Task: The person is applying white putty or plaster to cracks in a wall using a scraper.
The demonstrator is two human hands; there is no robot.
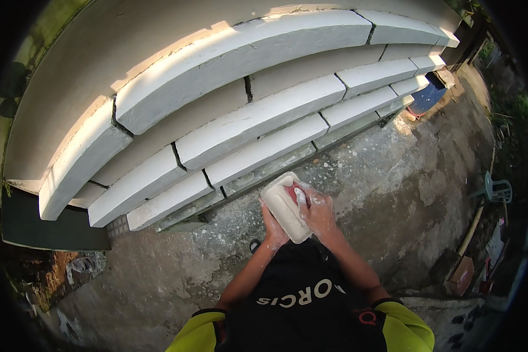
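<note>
A cream-coloured oblong tray (285,214) of pale, wet-looking material is held low in front of me, at chest level in the view. My left hand (271,226) grips it along its left side. My right hand (317,214), spattered with white, is at the tray's right end, closed on a small red tool (292,190) smeared with white that dips into the tray. Beyond both hands rise curved pale steps (258,146), split into blocks by dark joints.
Spattered concrete floor (405,193) surrounds me. A blue barrel (423,97) stands past the steps' right end. A green plastic chair (497,189), a long pole (472,234) and a cardboard box (460,276) lie along the right. Rubble (76,270) sits at lower left.
</note>
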